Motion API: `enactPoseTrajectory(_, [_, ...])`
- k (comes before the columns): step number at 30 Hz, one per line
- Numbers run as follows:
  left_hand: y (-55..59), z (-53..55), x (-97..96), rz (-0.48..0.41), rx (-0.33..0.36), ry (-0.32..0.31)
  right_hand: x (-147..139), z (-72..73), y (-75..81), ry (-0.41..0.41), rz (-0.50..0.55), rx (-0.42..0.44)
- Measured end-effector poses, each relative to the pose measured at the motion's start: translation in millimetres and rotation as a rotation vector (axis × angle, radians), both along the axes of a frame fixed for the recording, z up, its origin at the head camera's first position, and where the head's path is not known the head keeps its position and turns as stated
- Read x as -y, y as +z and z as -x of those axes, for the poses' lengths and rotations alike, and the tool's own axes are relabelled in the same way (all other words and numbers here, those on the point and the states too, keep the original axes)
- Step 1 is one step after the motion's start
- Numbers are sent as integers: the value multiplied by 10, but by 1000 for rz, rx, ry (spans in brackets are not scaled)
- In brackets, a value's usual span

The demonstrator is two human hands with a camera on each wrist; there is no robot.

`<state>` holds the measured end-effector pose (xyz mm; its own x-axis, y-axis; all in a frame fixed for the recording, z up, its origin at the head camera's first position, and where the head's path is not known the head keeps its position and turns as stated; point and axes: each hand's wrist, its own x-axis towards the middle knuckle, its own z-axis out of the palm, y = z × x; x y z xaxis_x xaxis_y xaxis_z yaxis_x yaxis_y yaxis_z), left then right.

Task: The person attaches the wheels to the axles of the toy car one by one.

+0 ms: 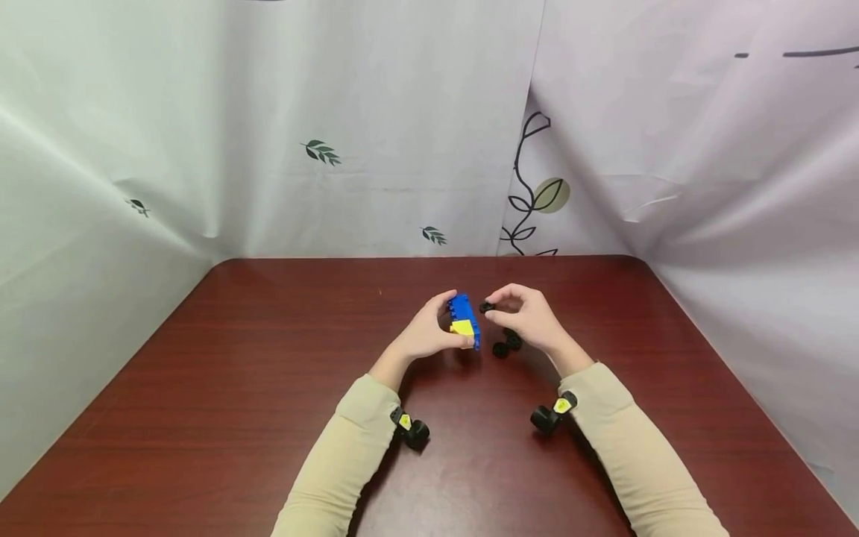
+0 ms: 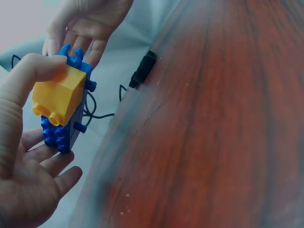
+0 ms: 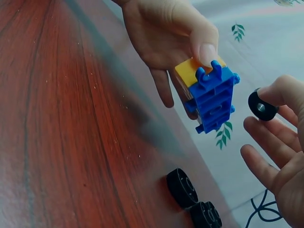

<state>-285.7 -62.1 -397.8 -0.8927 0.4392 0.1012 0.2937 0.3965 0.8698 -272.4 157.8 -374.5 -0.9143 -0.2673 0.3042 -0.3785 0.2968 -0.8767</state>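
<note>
My left hand [image 1: 424, 332] grips a blue toy car base [image 1: 463, 307] with a yellow block [image 2: 59, 92] attached on top. Its thumb presses the yellow block, and the fingers reach round the far end. In the right wrist view the ribbed underside of the base [image 3: 214, 102] shows, with short side pegs and a forked hook at one end. To the right, my right hand [image 1: 530, 319] pinches a small black wheel [image 3: 260, 108] between thumb and fingers. That wheel is close to the blue base but apart from it.
On the brown tabletop [image 1: 268, 388], two loose black wheels [image 3: 180, 188] lie below my right hand. Each sleeve carries a black wrist camera [image 1: 414, 432]. White cloth [image 1: 403, 134] with leaf prints hangs behind the table and at both sides.
</note>
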Motion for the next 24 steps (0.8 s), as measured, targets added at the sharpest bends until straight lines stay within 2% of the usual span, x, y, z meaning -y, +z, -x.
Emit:
enactPoseTrajectory(7, [9,-5,-3,-16,-16,4,44,-31,31,74,61,7])
enactPoseTrajectory(13, [-7,-5,4,-39,-8,6,68,-46,25,103,42,21])
enactPoseTrajectory(24, [-13,9,1,-49,-4,8,85,-59,32,133,15,-9])
